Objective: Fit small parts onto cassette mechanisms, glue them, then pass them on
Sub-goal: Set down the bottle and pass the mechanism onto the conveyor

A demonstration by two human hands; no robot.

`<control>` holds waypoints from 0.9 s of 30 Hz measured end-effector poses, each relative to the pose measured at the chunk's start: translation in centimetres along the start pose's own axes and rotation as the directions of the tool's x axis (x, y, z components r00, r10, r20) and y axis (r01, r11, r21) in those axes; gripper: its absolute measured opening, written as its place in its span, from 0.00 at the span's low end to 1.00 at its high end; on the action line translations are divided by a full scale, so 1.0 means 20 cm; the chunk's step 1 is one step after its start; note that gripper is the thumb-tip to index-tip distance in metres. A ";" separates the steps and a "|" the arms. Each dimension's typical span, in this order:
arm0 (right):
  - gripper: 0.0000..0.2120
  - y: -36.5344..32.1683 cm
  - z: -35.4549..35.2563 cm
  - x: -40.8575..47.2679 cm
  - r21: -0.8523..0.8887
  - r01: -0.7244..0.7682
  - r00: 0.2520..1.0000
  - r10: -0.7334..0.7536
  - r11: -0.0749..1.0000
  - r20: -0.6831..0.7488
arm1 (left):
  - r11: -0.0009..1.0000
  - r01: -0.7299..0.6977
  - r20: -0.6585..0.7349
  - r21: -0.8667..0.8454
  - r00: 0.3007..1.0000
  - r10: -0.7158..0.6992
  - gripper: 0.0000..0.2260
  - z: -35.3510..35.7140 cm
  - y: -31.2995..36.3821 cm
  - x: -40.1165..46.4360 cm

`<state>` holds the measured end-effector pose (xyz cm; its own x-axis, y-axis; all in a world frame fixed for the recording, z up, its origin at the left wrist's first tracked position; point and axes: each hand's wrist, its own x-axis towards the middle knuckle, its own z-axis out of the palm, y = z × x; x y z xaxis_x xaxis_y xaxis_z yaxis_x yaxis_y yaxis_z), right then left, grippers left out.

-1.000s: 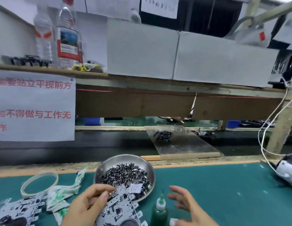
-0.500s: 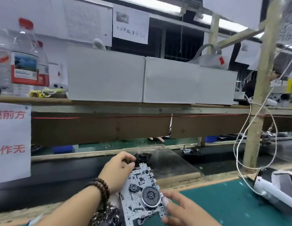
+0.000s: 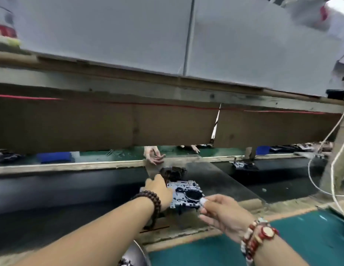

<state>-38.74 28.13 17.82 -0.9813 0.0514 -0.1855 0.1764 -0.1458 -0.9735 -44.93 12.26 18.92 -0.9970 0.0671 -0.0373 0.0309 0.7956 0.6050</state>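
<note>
Since 0.5 s ago, both hands have carried the mechanism (image 3: pixel 183 194) forward, off the desk (image 3: pixel 282 244) & over the clear ramp (image 3: pixel 221 181) at the belt's near edge. Left hand (image 3: pixel 159 191) grips its left side; right hand (image 3: pixel 223 212) pinches its right edge w/ thumb & fingers. Fitting & gluing look done; it's being passed on, not yet released. Another unit (image 3: pixel 172 172) sits just beyond.
</note>
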 end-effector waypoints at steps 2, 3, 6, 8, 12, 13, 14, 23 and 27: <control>0.10 0.01 0.01 0.14 -0.041 0.000 1.000 -0.001 0.999 -0.029 | 1.000 -0.001 0.096 0.019 0.995 0.000 0.19 0.08 -0.05 0.06; 0.10 0.01 0.02 0.21 -0.052 -0.009 0.999 0.007 0.999 -0.035 | 1.000 -0.006 0.119 0.002 0.993 0.006 0.18 0.10 -0.07 0.10; 0.11 0.02 0.03 0.36 -0.085 -0.013 0.997 0.006 0.996 -0.076 | 0.990 -0.005 0.116 -0.140 0.993 0.022 0.15 0.12 -0.09 0.21; 0.11 0.02 0.03 0.42 -0.115 -0.021 0.995 0.009 0.993 -0.097 | 0.984 -0.014 0.090 -0.177 0.996 0.030 0.14 0.10 -0.11 0.26; 0.06 0.04 0.00 0.41 -0.177 -0.070 0.992 0.050 0.982 -0.115 | 0.988 -0.028 0.048 -0.152 0.998 0.036 0.19 0.09 -0.16 0.23; 0.06 0.03 0.00 0.39 -0.193 -0.079 0.991 0.057 0.978 -0.120 | 0.988 -0.027 0.047 -0.153 0.998 0.035 0.19 0.08 -0.18 0.20; 0.05 0.02 0.00 0.37 -0.206 -0.086 0.990 0.060 0.975 -0.127 | 0.986 -0.025 0.046 -0.164 0.998 0.033 0.19 0.07 -0.19 0.17; 0.12 -0.17 0.15 -0.05 -0.406 0.011 0.997 -0.039 0.914 -0.062 | 0.962 -0.100 -0.032 -0.253 0.995 0.095 0.11 -0.33 -0.28 -0.32; 0.05 -0.22 0.33 -0.40 -0.428 0.132 0.989 -0.093 0.894 0.111 | 0.940 -0.107 -0.109 -0.325 0.991 0.076 0.07 -0.49 -0.38 -0.67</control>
<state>-32.19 21.82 24.51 -0.9959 -0.0453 -0.0783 0.0612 0.2990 -0.9523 -32.50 -0.50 22.60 -0.9936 0.0610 0.0955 0.1133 0.5451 0.8307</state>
